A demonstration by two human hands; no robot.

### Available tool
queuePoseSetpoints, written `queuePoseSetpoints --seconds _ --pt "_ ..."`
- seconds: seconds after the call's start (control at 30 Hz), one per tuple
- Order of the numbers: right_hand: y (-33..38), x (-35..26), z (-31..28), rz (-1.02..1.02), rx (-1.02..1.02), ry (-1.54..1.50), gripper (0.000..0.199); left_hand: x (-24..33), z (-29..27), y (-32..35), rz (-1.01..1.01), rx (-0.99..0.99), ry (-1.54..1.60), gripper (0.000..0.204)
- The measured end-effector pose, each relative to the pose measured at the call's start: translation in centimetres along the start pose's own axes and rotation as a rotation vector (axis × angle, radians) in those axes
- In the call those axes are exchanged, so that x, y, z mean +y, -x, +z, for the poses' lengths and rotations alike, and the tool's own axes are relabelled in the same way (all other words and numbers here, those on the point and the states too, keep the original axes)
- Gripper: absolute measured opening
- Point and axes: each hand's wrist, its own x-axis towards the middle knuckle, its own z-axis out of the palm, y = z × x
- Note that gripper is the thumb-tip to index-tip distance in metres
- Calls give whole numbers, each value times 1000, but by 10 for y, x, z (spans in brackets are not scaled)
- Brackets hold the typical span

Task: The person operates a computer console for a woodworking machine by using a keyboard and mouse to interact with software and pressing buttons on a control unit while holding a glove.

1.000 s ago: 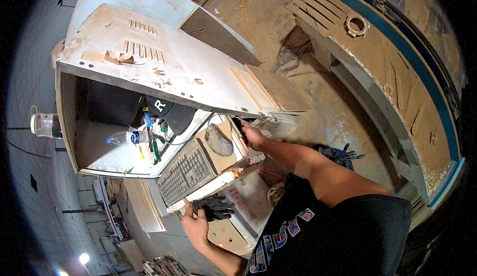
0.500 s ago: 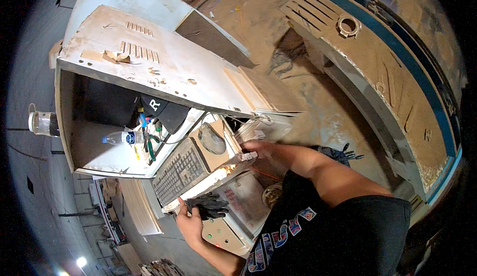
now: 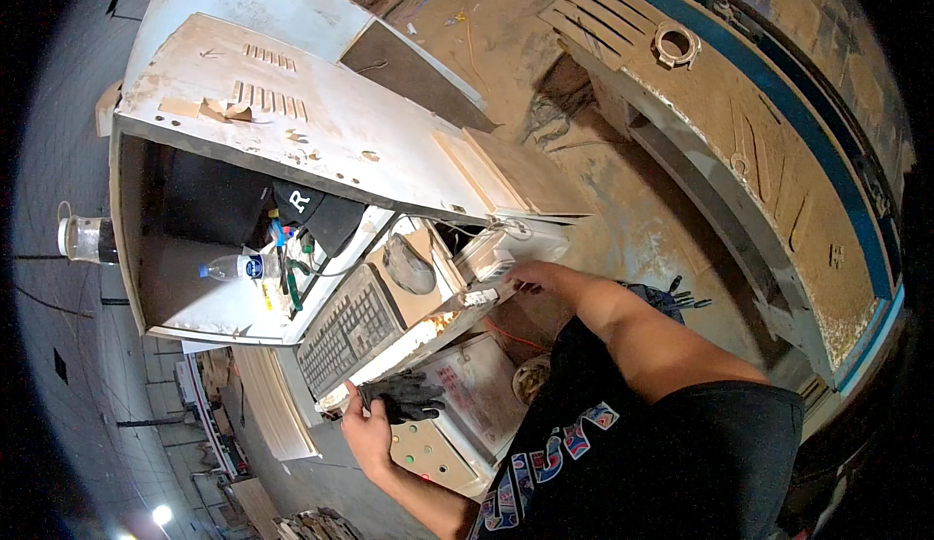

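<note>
my left hand [image 3: 368, 431] is at the left corner of the keyboard tray [image 3: 413, 346], beside the black glove [image 3: 404, 396]; can't tell what it grips. right hand [image 3: 533, 275] near the other end, fingers curled, hold unclear. tray's probably stiff, rough; grab front lip. glove should be soft, light.

A workshop; dust-coated, blue-edged machine [image 3: 720, 97], stacked boards [image 3: 274, 406] and dusty floor [image 3: 637, 211] show it.

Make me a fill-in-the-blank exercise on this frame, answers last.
1. Beside the left hand lies a black work ____.
2. The computer mouse lies farther ____ (left/right) in the picture than the keyboard.
3. The plastic bottle in the cabinet has a cap coloured ____.

Missing words: glove; right; blue.
</note>
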Motion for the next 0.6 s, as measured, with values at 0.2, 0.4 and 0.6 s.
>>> queuePoseSetpoints --seconds 0.2,0.4,0.6 --pt "-1 3 -14 -33 10 -19 47 8 -1 -1 -33 -41 -30 69" --pt "-27 19 -17 -77 24 -38 46 9 0 0 -16 -32 8 66" --pt "-29 13 -10 -63 65 -1 43 -2 3 -3 23 10 2 66"
